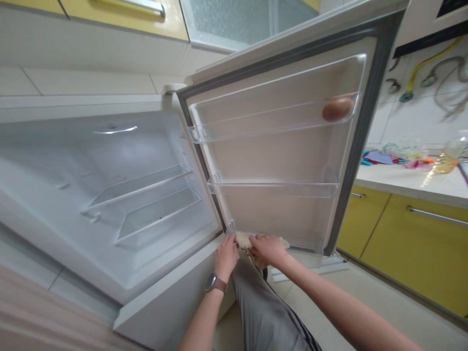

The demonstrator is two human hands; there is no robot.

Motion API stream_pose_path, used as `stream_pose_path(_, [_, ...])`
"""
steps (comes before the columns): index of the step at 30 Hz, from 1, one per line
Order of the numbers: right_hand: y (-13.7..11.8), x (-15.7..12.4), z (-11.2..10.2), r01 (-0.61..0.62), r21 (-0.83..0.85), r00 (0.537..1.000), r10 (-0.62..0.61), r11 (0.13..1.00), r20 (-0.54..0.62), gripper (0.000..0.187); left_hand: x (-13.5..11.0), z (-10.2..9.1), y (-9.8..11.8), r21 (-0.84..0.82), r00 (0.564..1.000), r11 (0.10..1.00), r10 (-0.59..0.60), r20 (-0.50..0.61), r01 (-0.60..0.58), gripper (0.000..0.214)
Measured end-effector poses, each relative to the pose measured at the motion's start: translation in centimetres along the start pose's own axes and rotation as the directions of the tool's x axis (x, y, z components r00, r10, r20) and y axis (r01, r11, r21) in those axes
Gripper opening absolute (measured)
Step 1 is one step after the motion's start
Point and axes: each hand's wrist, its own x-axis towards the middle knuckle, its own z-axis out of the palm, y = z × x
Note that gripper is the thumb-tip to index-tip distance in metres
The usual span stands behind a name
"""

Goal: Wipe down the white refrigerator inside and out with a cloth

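A white fridge stands open, its inside (120,190) bare with clear shelves. Its door (278,146) swings to the right and carries clear racks. One brown egg (337,108) sits in the top rack. Both my hands are at the door's bottom rack, closed on a beige cloth (244,239). My left hand (225,254), with a watch on the wrist, grips the cloth's left end. My right hand (268,248) presses on it just to the right. Most of the cloth is hidden under my hands.
A white counter (409,178) at the right holds coloured bags and wrappers, above yellow cabinet fronts (413,239). Utensils hang on the tiled wall behind it. My grey-trousered knee (256,302) is below my hands. Yellow upper cabinets run along the top.
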Motion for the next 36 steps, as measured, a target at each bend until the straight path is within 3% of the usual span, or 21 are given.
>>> stream_pose_path(5, [1.8, -1.7, -0.5, -0.003, 0.035, 1.000, 0.004, 0.999, -0.009, 0.024, -0.1, -0.2, 0.4, -0.002, 1.000, 1.000, -0.005, 0.007, 0.005, 0.015])
stream_pose_path(10, [4.4, -4.3, -0.3, -0.090, 0.191, 0.989, 0.110, 0.978, -0.099, 0.034, -0.1, -0.5, 0.9, 0.030, 0.999, 0.999, -0.023, 0.032, 0.022, 0.016])
stream_pose_path(12, [5.9, -6.1, 0.1, -0.125, 0.285, 0.962, 0.186, 0.950, -0.199, 0.041, -0.1, -0.5, 1.0, 0.040, 0.999, 0.999, -0.030, 0.039, 0.029, 0.017])
stream_pose_path(15, [7.6, -9.1, 0.7, -0.152, 0.348, 0.868, 0.293, 0.925, -0.401, 0.049, -0.1, -0.6, 1.1, 0.046, 0.998, 0.998, -0.037, 0.042, 0.035, 0.017])
stream_pose_path(17, [8.0, -10.6, 0.6, -0.186, 0.283, 0.814, 0.309, 0.941, -0.492, 0.051, -0.1, -0.6, 1.0, 0.045, 0.998, 0.998, -0.035, 0.049, 0.032, 0.018])
stream_pose_path(19, [7.9, -11.1, 0.0, -0.241, 0.168, 0.814, 0.294, 0.956, -0.501, 0.051, -0.1, -0.6, 0.9, 0.043, 0.998, 0.999, -0.028, 0.059, 0.026, 0.019])
stream_pose_path(21, [7.6, -10.3, -0.9, -0.304, 0.075, 0.860, 0.307, 0.950, -0.408, 0.050, -0.1, -0.6, 0.9, 0.047, 0.997, 0.999, -0.027, 0.067, 0.023, 0.020])
stream_pose_path(23, [7.7, -8.5, -1.7, -0.353, 0.043, 0.918, 0.354, 0.935, -0.177, 0.050, -0.1, -0.5, 0.8, 0.052, 0.997, 0.998, -0.029, 0.066, 0.025, 0.020])
stream_pose_path(25, [8.3, -5.9, -2.2, -0.350, 0.056, 0.933, 0.342, 0.935, 0.116, 0.048, 0.0, -0.5, 0.7, 0.054, 0.998, 0.998, -0.024, 0.058, 0.021, 0.019])
stream_pose_path(27, [9.2, -3.3, -2.3, -0.282, 0.086, 0.924, 0.247, 0.955, 0.290, 0.041, 0.0, -0.5, 0.6, 0.053, 0.999, 0.998, -0.016, 0.045, 0.014, 0.018])
stream_pose_path(31, [9.5, 0.7, -1.6, -0.133, 0.094, 0.919, 0.087, 0.987, 0.384, 0.035, 0.0, -0.6, 0.5, 0.045, 0.999, 0.999, -0.010, 0.040, 0.008, 0.018])
stream_pose_path(36, [6.1, 4.4, 0.0, -0.026, 0.055, 0.929, 0.004, 0.998, 0.369, 0.039, 0.0, -0.6, 0.6, 0.043, 0.998, 0.999, -0.032, 0.058, 0.030, 0.019])
